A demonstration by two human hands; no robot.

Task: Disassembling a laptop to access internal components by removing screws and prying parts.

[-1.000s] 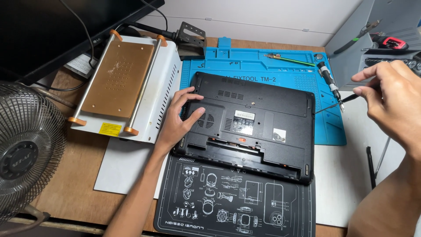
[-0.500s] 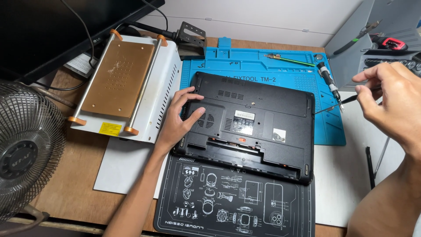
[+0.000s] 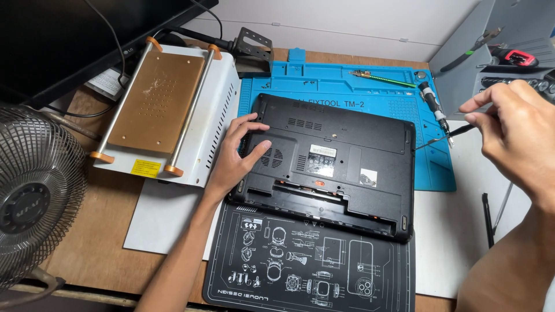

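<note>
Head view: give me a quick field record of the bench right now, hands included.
left hand: flat on the laptop's underside, near its left edge
right hand: raised off the bench, pinching tweezers whose tip sits by the laptop's right edge
laptop: black, upside down, across the blue repair mat and a black printed mat
screwdriver: lying on the blue mat
left of laptop: white heating plate, desk fan

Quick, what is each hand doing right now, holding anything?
Left hand: open, fingers spread, resting flat on the upside-down black laptop; holding nothing.
Right hand: closed in a pinch on thin black tweezers, off the laptop's right edge.
</note>
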